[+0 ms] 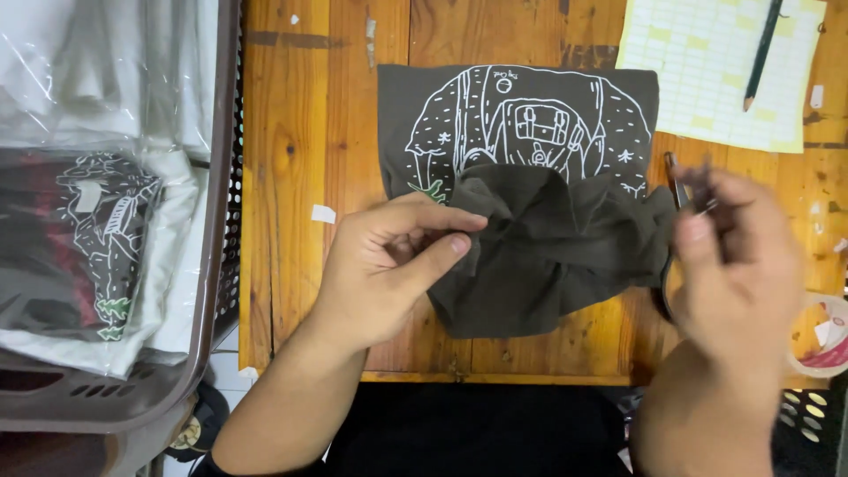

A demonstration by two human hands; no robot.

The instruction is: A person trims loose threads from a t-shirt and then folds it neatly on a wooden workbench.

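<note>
1. The left hand [389,265] pinches the bunched hem of the dark printed shirt [521,177], which lies folded on the wooden table [291,177].
2. The right hand [738,256] is blurred; it seems closed on a small dark tool [693,190].
3. The tool's tip could snag the cloth, or the fold could slip loose.

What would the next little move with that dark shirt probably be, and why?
Probably smoothing the bunched flap flat. The left hand pinches a crumpled edge of the dark shirt, which lies folded on the wooden table with its white drawing facing up. The right hand is blurred, holding something small and thin that I cannot identify.
</note>
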